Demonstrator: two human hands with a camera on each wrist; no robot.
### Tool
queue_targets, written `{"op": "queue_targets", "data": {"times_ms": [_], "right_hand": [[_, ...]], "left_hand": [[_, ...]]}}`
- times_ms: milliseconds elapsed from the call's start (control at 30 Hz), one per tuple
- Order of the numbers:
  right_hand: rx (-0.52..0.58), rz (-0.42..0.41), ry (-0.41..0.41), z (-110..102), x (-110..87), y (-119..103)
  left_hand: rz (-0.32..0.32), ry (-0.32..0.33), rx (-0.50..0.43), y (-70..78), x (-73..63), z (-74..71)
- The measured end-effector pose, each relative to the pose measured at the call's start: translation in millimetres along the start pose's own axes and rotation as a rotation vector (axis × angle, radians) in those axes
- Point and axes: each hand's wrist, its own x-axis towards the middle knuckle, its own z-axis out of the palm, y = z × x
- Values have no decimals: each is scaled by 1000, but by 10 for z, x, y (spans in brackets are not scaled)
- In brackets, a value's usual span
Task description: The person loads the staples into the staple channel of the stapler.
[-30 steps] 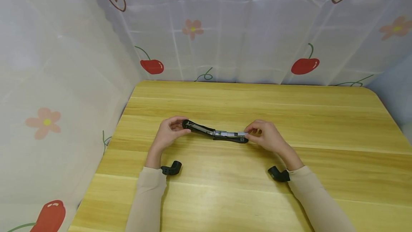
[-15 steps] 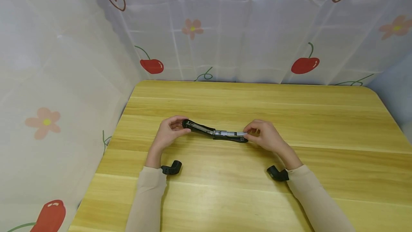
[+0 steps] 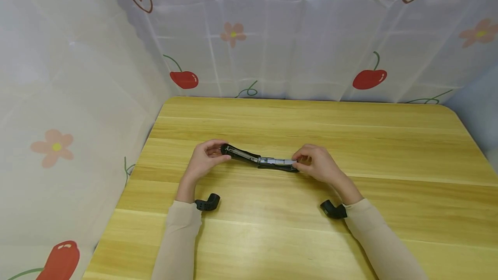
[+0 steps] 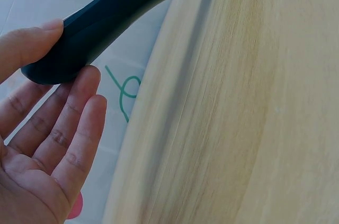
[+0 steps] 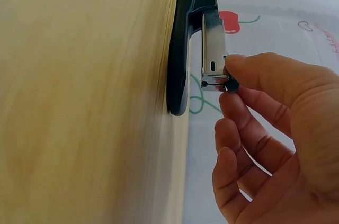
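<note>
An opened black stapler (image 3: pixel 241 154) stands on the wooden table, its top arm swung far back to the left and its silver magazine (image 5: pixel 213 44) exposed. My left hand (image 3: pixel 204 159) pinches the rounded end of the top arm between thumb and fingers; in the left wrist view that black arm (image 4: pixel 100 28) slants up from the fingertips. At the magazine's right end, my right hand (image 3: pixel 317 163) pinches a pale grey strip (image 3: pixel 289 162), apparently staples, lying along the magazine. In the right wrist view, thumb and index finger close around a small dark bit, partly hidden, beside the magazine tip.
The wooden table (image 3: pixel 272 228) reaches back to a white printed curtain (image 3: pixel 288 46) along its far edge. Another printed sheet (image 3: pixel 70 98) hangs at the left. A black wrist mount (image 3: pixel 209 202) sits at the left wrist, and another black mount (image 3: pixel 333 209) at the right.
My right hand has shifted slightly left, and the pale strip has slid with it along the magazine. The left hand and the stapler's top arm look unmoved.
</note>
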Motion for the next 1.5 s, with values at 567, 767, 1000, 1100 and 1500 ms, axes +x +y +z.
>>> {"op": "queue_targets", "data": {"times_ms": [567, 767, 1000, 1100, 1500], "right_hand": [[26, -10, 30, 67, -4, 13], [39, -1, 27, 81, -3, 14], [31, -7, 32, 83, -5, 2], [22, -12, 36, 83, -8, -3], [19, -14, 36, 74, -22, 14]], "left_hand": [[-8, 3, 8, 3, 4, 4], [-3, 2, 7, 19, -7, 4], [-2, -2, 7, 24, -16, 3], [1, -1, 8, 24, -15, 0], [2, -3, 5, 15, -7, 5]]}}
